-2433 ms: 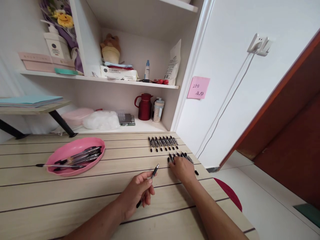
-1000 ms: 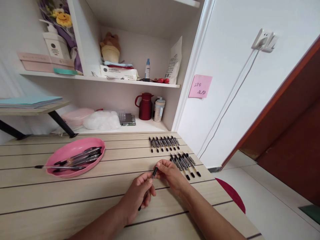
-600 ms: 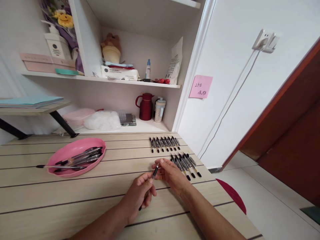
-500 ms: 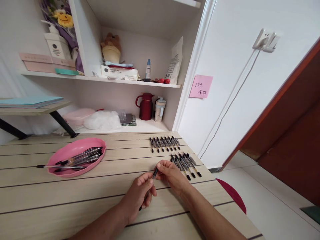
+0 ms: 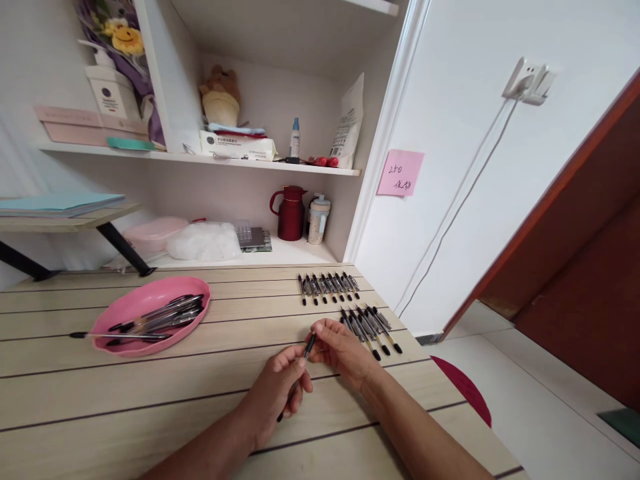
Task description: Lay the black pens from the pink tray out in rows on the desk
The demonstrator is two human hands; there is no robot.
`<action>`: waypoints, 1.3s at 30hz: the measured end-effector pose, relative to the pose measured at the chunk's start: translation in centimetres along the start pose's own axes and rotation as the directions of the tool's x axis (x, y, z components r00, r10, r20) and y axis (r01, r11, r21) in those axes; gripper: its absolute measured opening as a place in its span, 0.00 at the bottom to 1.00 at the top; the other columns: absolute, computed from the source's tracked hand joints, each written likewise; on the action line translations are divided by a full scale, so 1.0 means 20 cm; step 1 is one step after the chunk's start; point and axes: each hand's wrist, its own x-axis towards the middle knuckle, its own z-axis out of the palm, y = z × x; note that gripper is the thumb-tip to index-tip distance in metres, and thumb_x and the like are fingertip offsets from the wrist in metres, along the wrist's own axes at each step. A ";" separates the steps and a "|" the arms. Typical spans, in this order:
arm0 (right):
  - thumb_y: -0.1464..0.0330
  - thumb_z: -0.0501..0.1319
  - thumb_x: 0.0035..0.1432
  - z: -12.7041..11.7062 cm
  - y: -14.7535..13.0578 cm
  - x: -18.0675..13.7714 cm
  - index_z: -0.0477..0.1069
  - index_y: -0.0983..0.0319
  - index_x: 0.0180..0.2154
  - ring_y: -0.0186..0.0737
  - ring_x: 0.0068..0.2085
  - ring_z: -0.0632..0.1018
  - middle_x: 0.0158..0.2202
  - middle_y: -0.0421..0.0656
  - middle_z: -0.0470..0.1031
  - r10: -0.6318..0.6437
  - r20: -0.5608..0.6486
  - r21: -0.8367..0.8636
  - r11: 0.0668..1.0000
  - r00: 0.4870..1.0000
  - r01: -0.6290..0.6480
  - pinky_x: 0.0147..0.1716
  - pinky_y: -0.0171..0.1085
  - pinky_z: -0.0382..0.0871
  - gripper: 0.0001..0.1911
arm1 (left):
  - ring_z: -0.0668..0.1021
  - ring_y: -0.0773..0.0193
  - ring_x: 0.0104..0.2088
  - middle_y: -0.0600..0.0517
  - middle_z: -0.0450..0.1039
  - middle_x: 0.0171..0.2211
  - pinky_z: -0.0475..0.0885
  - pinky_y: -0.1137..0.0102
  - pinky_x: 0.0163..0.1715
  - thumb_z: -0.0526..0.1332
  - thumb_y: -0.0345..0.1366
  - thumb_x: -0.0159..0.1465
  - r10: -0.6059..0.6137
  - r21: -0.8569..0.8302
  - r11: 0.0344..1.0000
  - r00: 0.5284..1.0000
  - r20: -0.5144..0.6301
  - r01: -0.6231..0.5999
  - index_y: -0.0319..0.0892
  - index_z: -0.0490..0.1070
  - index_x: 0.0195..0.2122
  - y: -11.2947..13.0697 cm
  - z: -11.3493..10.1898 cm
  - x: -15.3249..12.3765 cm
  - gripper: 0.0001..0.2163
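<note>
Over the middle of the table, my left hand (image 5: 283,385) is closed around the barrel of a pen (image 5: 310,345) with a black end. My right hand (image 5: 341,350) pinches the upper end of the same pen; what its fingertips cover is hidden. Just right of that hand lies a row of pens (image 5: 370,327) beside several clear refill-like or barrel pieces. Farther back is a second row of black-tipped pens (image 5: 327,288), laid side by side. On the left a pink dish (image 5: 107,320) holds several more pens, one of them sticking out over its left rim.
Behind the table (image 5: 150,407) stands a white shelf unit (image 5: 240,163) with a dark red jug (image 5: 291,213), a tumbler (image 5: 318,220) and a plastic bag (image 5: 205,241). A small riser (image 5: 75,223) is at left. A white wall and cable (image 5: 450,220) are at right.
The camera view has shifted very slightly. Both hands keep the pen in nearly the same place, with a little more of its black end showing between them.
</note>
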 end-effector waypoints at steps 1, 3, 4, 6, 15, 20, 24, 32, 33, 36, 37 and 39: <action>0.61 0.65 0.42 0.00 0.00 0.00 0.67 0.64 0.26 0.31 0.23 0.71 0.23 0.40 0.72 -0.009 0.009 -0.014 1.000 1.000 0.010 0.26 0.33 0.64 0.14 | 0.58 0.79 0.10 0.58 0.65 0.20 0.46 0.79 0.09 0.55 0.44 0.56 -0.001 -0.001 1.000 1.000 0.001 0.001 0.40 0.62 0.42 0.00 0.00 0.00 0.16; 0.62 0.66 0.40 0.00 0.00 0.01 0.68 0.64 0.26 0.31 0.23 0.71 0.23 0.40 0.71 -0.058 0.013 -0.008 0.998 0.998 0.059 0.27 0.34 0.65 0.14 | 0.58 0.79 0.10 0.58 0.65 0.20 0.46 0.79 0.09 0.55 0.44 0.55 -0.005 -0.002 1.000 1.000 0.003 0.005 0.40 0.62 0.42 0.00 0.00 0.00 0.17; 0.62 0.66 0.40 -0.01 0.00 0.01 0.68 0.64 0.27 0.32 0.24 0.71 0.24 0.41 0.72 -0.091 -0.003 0.013 0.996 0.996 0.091 0.27 0.34 0.66 0.13 | 0.58 0.79 0.10 0.58 0.65 0.20 0.46 0.79 0.10 0.55 0.44 0.56 -0.009 -0.003 1.000 1.000 0.004 0.009 0.40 0.62 0.43 0.00 0.00 0.00 0.17; 0.63 0.66 0.41 -0.02 -0.02 0.02 0.69 0.63 0.29 0.33 0.27 0.72 0.28 0.41 0.72 -0.148 -0.066 0.059 0.987 0.987 0.152 0.28 0.34 0.66 0.13 | 0.58 0.78 0.10 0.57 0.66 0.21 0.46 0.79 0.10 0.55 0.43 0.56 -0.018 -0.005 1.000 1.000 -0.004 0.018 0.40 0.62 0.45 -0.01 0.00 0.00 0.18; 0.65 0.66 0.37 -0.25 -0.18 0.03 0.69 0.64 0.26 0.30 0.20 0.67 0.18 0.36 0.67 -0.358 -0.417 -0.364 0.908 0.835 0.208 0.21 0.31 0.61 0.12 | 0.58 0.78 0.11 0.57 0.65 0.21 0.46 0.78 0.10 0.54 0.43 0.56 -0.030 -0.004 1.000 1.000 -0.007 0.030 0.39 0.62 0.47 0.00 -0.01 -0.01 0.19; 0.66 0.60 0.42 -0.34 -0.20 -0.06 0.72 0.65 0.28 0.32 0.18 0.66 0.16 0.37 0.67 -0.409 -0.377 -0.742 0.670 0.831 -0.007 0.19 0.33 0.57 0.10 | 0.58 0.79 0.12 0.57 0.65 0.22 0.46 0.79 0.11 0.55 0.42 0.56 -0.032 0.019 0.999 0.999 0.011 0.032 0.39 0.62 0.47 0.00 -0.01 -0.01 0.19; 0.68 0.55 0.48 -0.31 -0.16 -0.14 0.73 0.62 0.28 0.37 0.28 0.72 0.24 0.41 0.73 -0.433 -0.218 -0.958 0.267 0.875 -0.106 0.26 0.33 0.60 0.09 | 0.58 0.78 0.12 0.57 0.64 0.21 0.46 0.79 0.10 0.54 0.42 0.56 -0.030 0.025 0.999 0.999 0.017 0.029 0.39 0.63 0.46 0.00 -0.01 -0.01 0.18; 0.68 0.52 0.54 -0.21 -0.11 -0.18 0.71 0.60 0.26 0.36 0.33 0.72 0.30 0.42 0.72 -0.379 -0.175 -0.911 -0.289 0.909 -0.296 0.28 0.33 0.55 0.10 | 0.59 0.78 0.11 0.58 0.64 0.20 0.47 0.78 0.10 0.56 0.42 0.55 -0.030 0.026 0.999 1.000 0.009 0.030 0.40 0.63 0.45 0.00 -0.01 -0.01 0.19; 0.67 0.52 0.54 -0.20 -0.11 -0.18 0.71 0.60 0.26 0.36 0.32 0.72 0.30 0.42 0.72 -0.373 -0.178 -0.902 -0.308 0.911 -0.302 0.28 0.33 0.55 0.10 | 0.59 0.78 0.11 0.58 0.64 0.20 0.47 0.78 0.10 0.56 0.42 0.55 -0.029 0.024 0.999 1.000 0.010 0.029 0.40 0.63 0.45 0.00 -0.01 -0.01 0.19; 0.66 0.52 0.54 -0.19 -0.12 -0.17 0.70 0.61 0.27 0.37 0.33 0.73 0.31 0.43 0.72 -0.350 -0.188 -0.882 -0.351 0.918 -0.314 0.28 0.33 0.55 0.11 | 0.59 0.78 0.11 0.58 0.64 0.21 0.47 0.79 0.10 0.55 0.42 0.55 -0.027 0.024 0.999 0.999 0.019 0.027 0.40 0.62 0.46 0.00 -0.01 -0.01 0.18; 0.66 0.52 0.55 -0.18 -0.12 -0.17 0.70 0.61 0.27 0.37 0.34 0.73 0.31 0.43 0.72 -0.339 -0.195 -0.876 -0.363 0.920 -0.319 0.28 0.33 0.55 0.11 | 0.60 0.78 0.11 0.57 0.64 0.21 0.47 0.79 0.10 0.55 0.42 0.56 -0.026 0.026 0.999 0.999 0.022 0.025 0.39 0.62 0.46 0.00 -0.01 -0.01 0.18; 0.66 0.53 0.55 -0.17 -0.13 -0.16 0.70 0.62 0.27 0.38 0.35 0.73 0.33 0.45 0.72 -0.319 -0.213 -0.860 -0.388 0.923 -0.333 0.29 0.34 0.56 0.11 | 0.60 0.78 0.11 0.57 0.64 0.21 0.47 0.79 0.10 0.55 0.42 0.56 -0.021 0.027 0.999 0.999 0.027 0.021 0.39 0.62 0.46 0.00 -0.01 -0.01 0.18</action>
